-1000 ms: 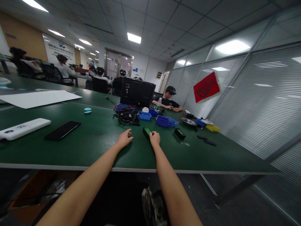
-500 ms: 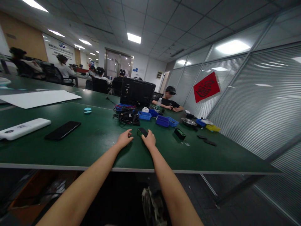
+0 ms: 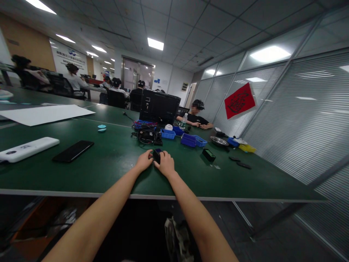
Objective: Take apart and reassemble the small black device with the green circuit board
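Note:
A small black block (image 3: 157, 154) sits on the green table (image 3: 109, 163) between my two hands. My right hand (image 3: 165, 164) is closed around its right side. My left hand (image 3: 144, 160) rests on the table with its fingertips touching the block's left side. A second black block with a green edge (image 3: 208, 155) lies to the right, clear of both hands.
Blue bins (image 3: 191, 140), a cable bundle (image 3: 145, 135) and a black box (image 3: 159, 106) stand behind my hands. A black phone (image 3: 73, 150) and a white device (image 3: 27, 148) lie at the left. A metal dish (image 3: 219, 141) and a yellow bin (image 3: 247, 148) lie right. A seated person (image 3: 196, 115) works opposite.
My right hand has slid the block left across the table, from beside the green-edged piece to my left hand. The block's green face no longer shows. My left hand stayed put.

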Tool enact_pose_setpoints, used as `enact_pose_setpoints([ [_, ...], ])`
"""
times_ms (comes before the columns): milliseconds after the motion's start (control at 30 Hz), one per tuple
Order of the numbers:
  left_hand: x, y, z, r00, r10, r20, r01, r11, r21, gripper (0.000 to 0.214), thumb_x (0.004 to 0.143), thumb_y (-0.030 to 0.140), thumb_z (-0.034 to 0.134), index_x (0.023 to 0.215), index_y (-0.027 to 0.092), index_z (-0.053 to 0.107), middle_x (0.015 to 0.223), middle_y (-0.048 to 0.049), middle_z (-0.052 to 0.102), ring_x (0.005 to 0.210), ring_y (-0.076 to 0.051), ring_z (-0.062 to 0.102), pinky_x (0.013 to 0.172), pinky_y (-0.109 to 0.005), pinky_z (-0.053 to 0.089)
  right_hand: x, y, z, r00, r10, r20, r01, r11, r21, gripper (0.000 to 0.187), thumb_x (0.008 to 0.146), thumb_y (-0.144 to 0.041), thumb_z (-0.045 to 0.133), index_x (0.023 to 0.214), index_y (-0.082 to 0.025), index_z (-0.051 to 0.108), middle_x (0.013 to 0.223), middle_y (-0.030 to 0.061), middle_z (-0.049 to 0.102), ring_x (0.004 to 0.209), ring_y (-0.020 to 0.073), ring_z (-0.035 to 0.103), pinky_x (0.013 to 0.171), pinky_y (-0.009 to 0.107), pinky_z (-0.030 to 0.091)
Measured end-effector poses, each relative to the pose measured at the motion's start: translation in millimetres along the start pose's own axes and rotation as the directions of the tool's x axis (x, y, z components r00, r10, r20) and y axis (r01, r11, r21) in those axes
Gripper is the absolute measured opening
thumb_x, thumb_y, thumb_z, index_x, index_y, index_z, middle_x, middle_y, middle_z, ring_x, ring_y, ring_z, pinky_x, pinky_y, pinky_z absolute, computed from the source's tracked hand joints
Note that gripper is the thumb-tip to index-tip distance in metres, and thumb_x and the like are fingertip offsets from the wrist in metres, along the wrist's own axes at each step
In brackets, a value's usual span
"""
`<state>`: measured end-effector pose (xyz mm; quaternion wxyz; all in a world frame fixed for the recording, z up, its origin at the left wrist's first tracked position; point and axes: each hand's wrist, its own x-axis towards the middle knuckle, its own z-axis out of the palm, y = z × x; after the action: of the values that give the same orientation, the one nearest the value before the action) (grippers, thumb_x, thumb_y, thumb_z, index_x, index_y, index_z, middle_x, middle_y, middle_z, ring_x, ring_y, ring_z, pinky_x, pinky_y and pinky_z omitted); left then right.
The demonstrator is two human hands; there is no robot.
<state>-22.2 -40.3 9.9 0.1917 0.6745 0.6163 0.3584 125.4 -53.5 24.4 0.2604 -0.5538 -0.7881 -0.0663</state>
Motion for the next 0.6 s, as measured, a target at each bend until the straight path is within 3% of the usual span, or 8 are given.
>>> enact_pose_setpoints([
  [100,0,1,-1.6,1.000,-0.006,-0.012,0.006,1.000,-0.013,0.052,0.072,0.010,0.045,0.123,0.019,0.042,0.102,-0.0030,0.063,0.092,-0.014,0.058,0.084,-0.024,0.042,1,1,0,0.999,0.007,-0.037,0.001,0.979,0.203,0.029,0.079,-0.034,0.046,0.104,-0.021,0.052,0.115,0.0095,0.050,0.101,0.0217,0.049,0.081,0.033,0.041],
  [167,0,2,-2.0,0.999,0.002,-0.053,-0.003,1.000,-0.025,0.046,0.075,0.013,0.043,0.121,0.017,0.044,0.104,-0.0050,0.062,0.095,-0.015,0.057,0.086,-0.026,0.041,4,5,0,0.996,0.081,-0.035,-0.063,0.925,0.374,0.025,0.082,-0.027,0.037,0.097,-0.021,0.056,0.104,0.0055,0.057,0.094,0.0174,0.054,0.077,0.028,0.044],
  [267,-2,5,0.0,0.990,0.026,-0.139,-0.035,0.997,-0.064,0.039,0.081,0.028,0.041,0.117,0.014,0.047,0.109,-0.0097,0.058,0.095,-0.017,0.056,0.085,-0.028,0.041,8,12,5,0.975,0.205,0.090,-0.214,0.734,0.645,0.030,0.083,-0.027,0.030,0.097,-0.020,0.055,0.091,0.0031,0.062,0.071,0.0125,0.060,0.054,0.020,0.048],
  [367,-7,13,4.4,0.980,0.069,-0.184,-0.078,0.996,-0.041,0.054,0.075,0.044,0.051,0.119,0.014,0.043,0.115,-0.0116,0.054,0.101,-0.020,0.053,0.087,-0.029,0.040,11,14,12,0.963,0.195,0.184,-0.264,0.568,0.779,0.029,0.081,-0.028,0.033,0.098,-0.018,0.054,0.091,0.0027,0.062,0.049,0.0074,0.057,0.037,0.016,0.042],
  [467,-14,22,7.3,0.981,0.077,-0.180,-0.067,0.996,0.063,0.068,0.064,0.042,0.064,0.122,0.015,0.039,0.116,-0.0115,0.053,0.108,-0.023,0.049,0.089,-0.030,0.037,14,17,20,0.961,0.200,0.191,-0.271,0.547,0.792,0.025,0.079,-0.027,0.037,0.093,-0.018,0.055,0.091,0.0032,0.063,0.042,0.0061,0.054,0.032,0.015,0.039],
  [600,-17,26,4.1,0.987,-0.034,-0.158,0.057,0.987,0.148,0.049,0.067,0.030,0.059,0.112,0.016,0.045,0.104,-0.0104,0.059,0.097,-0.021,0.055,0.079,-0.027,0.040,19,29,26,0.937,0.311,0.158,-0.322,0.594,0.737,0.023,0.078,-0.023,0.037,0.090,-0.016,0.055,0.077,0.0024,0.064,0.043,0.0072,0.056,0.035,0.015,0.039],
])
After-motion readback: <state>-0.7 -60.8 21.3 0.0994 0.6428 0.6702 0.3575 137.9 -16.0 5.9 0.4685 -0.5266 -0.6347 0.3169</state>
